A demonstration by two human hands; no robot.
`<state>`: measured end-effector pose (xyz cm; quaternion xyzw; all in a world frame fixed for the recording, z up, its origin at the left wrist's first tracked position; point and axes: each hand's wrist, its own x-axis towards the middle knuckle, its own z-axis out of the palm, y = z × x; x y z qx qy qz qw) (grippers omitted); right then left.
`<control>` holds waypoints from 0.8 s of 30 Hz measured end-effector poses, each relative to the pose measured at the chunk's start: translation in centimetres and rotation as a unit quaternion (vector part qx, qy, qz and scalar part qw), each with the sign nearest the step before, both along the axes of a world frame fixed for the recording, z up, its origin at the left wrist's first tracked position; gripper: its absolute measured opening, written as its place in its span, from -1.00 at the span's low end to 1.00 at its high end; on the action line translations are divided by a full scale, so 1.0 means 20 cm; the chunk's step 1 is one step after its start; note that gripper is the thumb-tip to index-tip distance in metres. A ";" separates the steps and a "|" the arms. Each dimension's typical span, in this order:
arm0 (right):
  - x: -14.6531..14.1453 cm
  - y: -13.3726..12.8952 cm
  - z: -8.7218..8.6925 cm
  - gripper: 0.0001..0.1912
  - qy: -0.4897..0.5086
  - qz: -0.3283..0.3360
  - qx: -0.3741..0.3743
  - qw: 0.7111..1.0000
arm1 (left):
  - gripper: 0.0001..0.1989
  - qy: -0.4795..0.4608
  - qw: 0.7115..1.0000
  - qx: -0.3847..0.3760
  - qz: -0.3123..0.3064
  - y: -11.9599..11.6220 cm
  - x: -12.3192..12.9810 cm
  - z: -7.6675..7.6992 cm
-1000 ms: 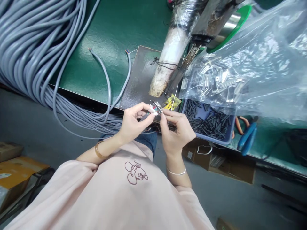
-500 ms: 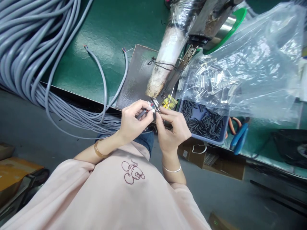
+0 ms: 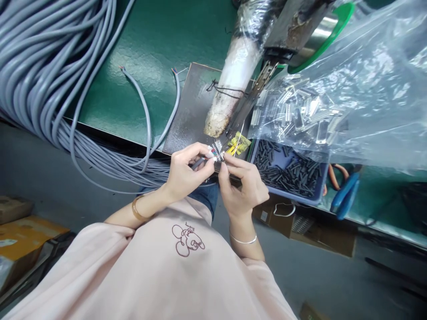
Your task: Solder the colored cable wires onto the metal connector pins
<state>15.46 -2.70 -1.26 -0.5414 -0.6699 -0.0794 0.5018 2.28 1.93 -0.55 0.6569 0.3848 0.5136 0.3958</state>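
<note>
Left hand (image 3: 187, 171): pinched closed on cable (image 3: 198, 163)
Right hand (image 3: 243, 183): pinched closed on connector (image 3: 218, 149)
Table (image 3: 150, 35): coil (image 3: 50, 62) lay left
Floor (image 3: 100, 209): box (image 3: 31, 235), near left

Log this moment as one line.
left hand: pinching dark-grey round cable | right hand: at silver metal multi-pin connector, grip unclear | nearby: blue plastic tray holding short black tubes

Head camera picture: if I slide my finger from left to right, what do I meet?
Big grey cable bundle → left hand → small metal connector → right hand → blue tray of black pieces → blue-handled tool.
</note>
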 end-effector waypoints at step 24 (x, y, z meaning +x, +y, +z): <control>0.06 -0.13 0.07 -0.79 0.017 0.131 -0.018 0.991 | -0.70 -0.234 0.834 -0.395 -0.306 0.02 -0.22 0.04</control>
